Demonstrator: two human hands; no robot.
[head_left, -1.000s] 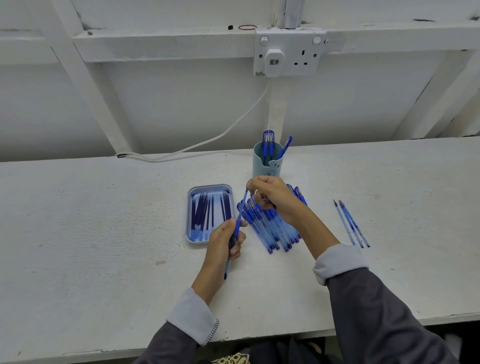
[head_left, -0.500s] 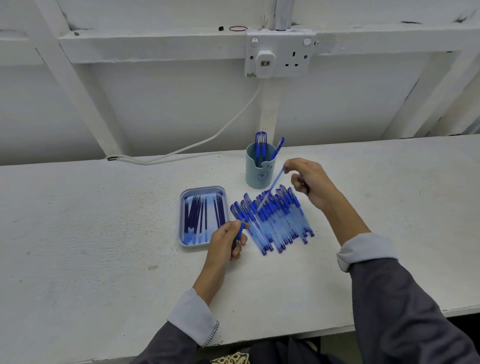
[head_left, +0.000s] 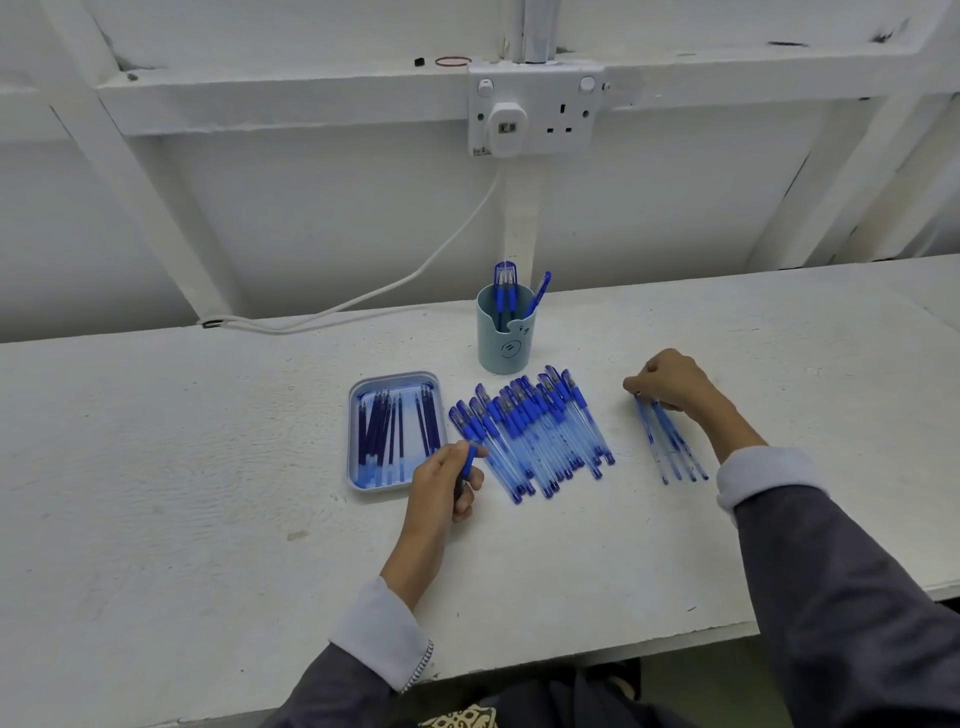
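A heap of blue capped pens (head_left: 535, 431) lies fanned out at the table's middle. To its left, a light blue tray (head_left: 353, 415) carries several dark blue refills (head_left: 384, 431). My left hand (head_left: 441, 483) rests at the tray's near right corner and grips a short blue pen part (head_left: 469, 460). To the right lies a small row of clear pen barrels (head_left: 672, 447). My right hand (head_left: 670, 382) is curled over their far ends, pinching one barrel against the row. Behind the heap stands a pale blue cup (head_left: 501, 343) with a few pens upright in it.
A white wall socket (head_left: 535, 111) with a plug hangs above the cup, and its cable (head_left: 415, 270) runs down to the table's back left. The white table's front edge (head_left: 675, 644) is near my body. White beams cross the wall behind.
My right hand carried a clear barrel from above the pen heap over to the right and lowered it onto the row of barrels. My left hand kept its grip on the blue part.
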